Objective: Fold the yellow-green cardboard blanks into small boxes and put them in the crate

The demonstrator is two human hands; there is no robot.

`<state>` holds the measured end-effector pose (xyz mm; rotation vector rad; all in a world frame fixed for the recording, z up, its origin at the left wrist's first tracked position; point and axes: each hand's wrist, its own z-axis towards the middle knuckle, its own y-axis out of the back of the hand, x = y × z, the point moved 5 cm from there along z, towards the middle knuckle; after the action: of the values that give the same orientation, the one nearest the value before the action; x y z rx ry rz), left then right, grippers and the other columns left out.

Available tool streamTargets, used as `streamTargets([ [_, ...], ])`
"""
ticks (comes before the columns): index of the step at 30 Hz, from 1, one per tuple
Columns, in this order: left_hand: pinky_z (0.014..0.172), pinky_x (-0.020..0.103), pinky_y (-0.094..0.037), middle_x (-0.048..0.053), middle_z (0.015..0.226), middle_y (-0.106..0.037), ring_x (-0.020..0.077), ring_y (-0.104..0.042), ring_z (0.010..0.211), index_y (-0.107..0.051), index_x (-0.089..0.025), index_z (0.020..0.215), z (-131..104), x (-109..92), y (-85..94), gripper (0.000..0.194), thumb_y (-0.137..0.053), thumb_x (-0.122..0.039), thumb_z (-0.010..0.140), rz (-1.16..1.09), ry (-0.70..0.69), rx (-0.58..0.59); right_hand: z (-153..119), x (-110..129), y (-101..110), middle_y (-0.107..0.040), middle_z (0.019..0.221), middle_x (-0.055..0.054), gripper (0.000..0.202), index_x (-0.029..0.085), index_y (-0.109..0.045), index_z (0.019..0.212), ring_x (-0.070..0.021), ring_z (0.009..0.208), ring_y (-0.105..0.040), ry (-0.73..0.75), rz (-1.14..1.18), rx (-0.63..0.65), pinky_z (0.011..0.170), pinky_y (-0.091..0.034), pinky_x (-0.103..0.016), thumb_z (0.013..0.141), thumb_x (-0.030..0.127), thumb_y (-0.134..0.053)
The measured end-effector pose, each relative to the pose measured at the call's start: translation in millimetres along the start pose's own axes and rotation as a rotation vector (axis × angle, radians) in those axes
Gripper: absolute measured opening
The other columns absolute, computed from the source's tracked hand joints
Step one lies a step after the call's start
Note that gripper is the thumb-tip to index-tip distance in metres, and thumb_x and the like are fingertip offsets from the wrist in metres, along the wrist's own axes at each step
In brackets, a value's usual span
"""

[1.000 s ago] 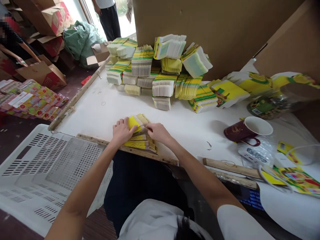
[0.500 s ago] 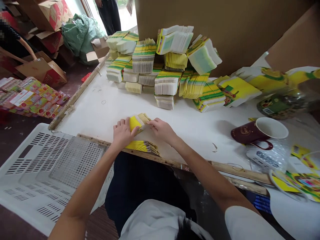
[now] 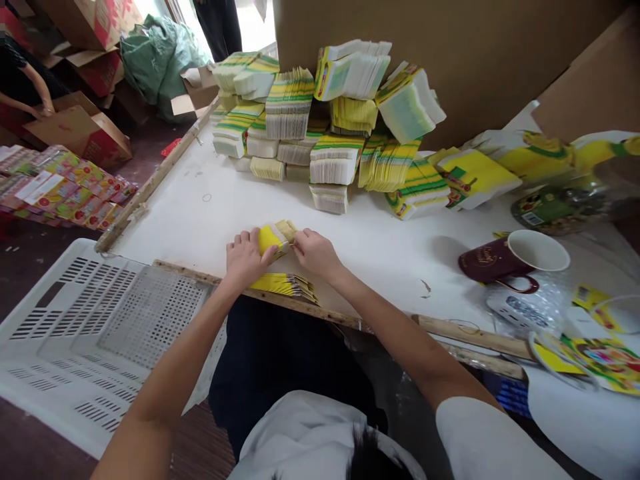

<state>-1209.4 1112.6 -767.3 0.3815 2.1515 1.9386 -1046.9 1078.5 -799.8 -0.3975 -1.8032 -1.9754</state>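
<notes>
Lower left: white crate (image 3: 95,333) is being left untouched | centre: yellow carton blank (image 3: 274,237) is being pinched by left hand (image 3: 246,257) and right hand (image 3: 314,252), both closed on it, above flat stack (image 3: 285,285) | judgement: creases are best being pressed evenly | upper centre: bundled blanks (image 3: 320,127) are being kept well apart.

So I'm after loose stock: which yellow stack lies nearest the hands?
The fanned yellow stack at the table's near edge, just below both hands, apart from the far heap.

Short white sleeves; dark, perhaps navy, trousers.
</notes>
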Motion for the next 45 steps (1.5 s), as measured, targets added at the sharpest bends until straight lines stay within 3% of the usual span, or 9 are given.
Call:
streamTargets([
  [10,0.095,0.045,-0.04,0.019,0.127,-0.056,0.0347,-0.051,0.116,-0.041,-0.011,0.141,-2,-2,0.7,0.065,-0.035,-0.061,0.098,0.015,-0.019,0.004,4,15,-13,-0.074,0.098,-0.016,0.033,0.012,-0.071,0.098,-0.025,0.086,-0.067,-0.248,0.08,0.124,0.073,-0.046,-0.032,0.101,0.027,-0.041],
  [16,0.092,0.046,-0.042,0.019,0.123,-0.058,0.0348,-0.052,0.116,-0.044,-0.011,0.137,0,-2,-1.5,0.061,-0.036,-0.057,0.099,0.037,-0.034,-0.013,4,38,-19,-0.077,0.087,-0.009,0.027,0.017,-0.077,0.09,-0.0199,0.075,-0.068,-0.265,0.215,0.297,0.063,-0.042,-0.026,0.094,0.035,-0.057],
  [21,0.092,0.047,-0.043,0.018,0.123,-0.058,0.035,-0.053,0.115,-0.045,-0.012,0.136,0,-1,-0.6,0.061,-0.035,-0.059,0.099,0.014,-0.015,-0.023,4,27,-11,-0.076,0.08,-0.009,0.034,0.017,-0.075,0.079,-0.0216,0.073,-0.066,-0.284,0.226,0.29,0.062,-0.04,-0.028,0.092,0.044,-0.06],
  [27,0.097,0.05,-0.042,0.018,0.128,-0.056,0.0354,-0.052,0.119,-0.044,-0.015,0.139,2,-1,3.5,0.061,-0.038,-0.059,0.097,-0.058,0.046,0.054,-8,4,9,-0.075,0.102,-0.009,0.026,0.016,-0.072,0.103,-0.0206,0.089,-0.066,-0.231,0.219,0.166,0.076,-0.041,-0.029,0.094,0.017,-0.048],
  [30,0.098,0.052,-0.042,0.018,0.128,-0.056,0.0362,-0.052,0.12,-0.044,-0.015,0.138,4,-1,3.9,0.063,-0.04,-0.061,0.095,-0.08,0.056,0.09,-16,2,16,-0.076,0.09,-0.006,0.023,0.016,-0.074,0.093,-0.0181,0.08,-0.065,-0.14,0.264,0.276,0.072,-0.041,-0.027,0.088,0.013,-0.052],
  [33,0.097,0.051,-0.042,0.018,0.125,-0.057,0.0359,-0.053,0.118,-0.046,-0.015,0.134,4,-1,2.8,0.06,-0.038,-0.06,0.096,-0.059,0.045,0.054,-28,2,21,-0.076,0.079,0.001,0.017,0.019,-0.078,0.085,-0.0142,0.072,-0.066,-0.003,0.357,0.511,0.067,-0.043,-0.022,0.079,0.012,-0.063],
  [36,0.095,0.049,-0.043,0.017,0.122,-0.058,0.035,-0.053,0.116,-0.047,-0.015,0.132,3,-1,0.8,0.059,-0.034,-0.06,0.097,-0.025,0.023,0.003,-34,1,24,-0.078,0.085,0.002,0.016,0.021,-0.08,0.092,-0.014,0.076,-0.067,0.094,0.447,0.648,0.07,-0.047,-0.022,0.082,0.02,-0.067],
  [41,0.093,0.047,-0.043,0.018,0.123,-0.058,0.0347,-0.054,0.115,-0.046,-0.015,0.134,1,-2,0.2,0.059,-0.035,-0.06,0.098,-0.009,0.005,-0.013,-12,-14,27,-0.074,0.11,-0.008,0.041,0.019,-0.065,0.132,-0.0172,0.085,-0.067,-0.034,0.364,0.192,0.082,-0.05,-0.029,0.092,0.02,-0.058],
  [45,0.093,0.047,-0.042,0.017,0.124,-0.058,0.0347,-0.053,0.114,-0.046,-0.015,0.134,1,-3,0.9,0.059,-0.036,-0.059,0.097,-0.009,0.023,0.0,-5,-14,14,-0.068,0.105,-0.01,0.034,0.024,-0.07,0.124,-0.0213,0.091,-0.062,0.003,0.017,0.046,0.072,-0.046,-0.029,0.096,0.019,-0.051],
])
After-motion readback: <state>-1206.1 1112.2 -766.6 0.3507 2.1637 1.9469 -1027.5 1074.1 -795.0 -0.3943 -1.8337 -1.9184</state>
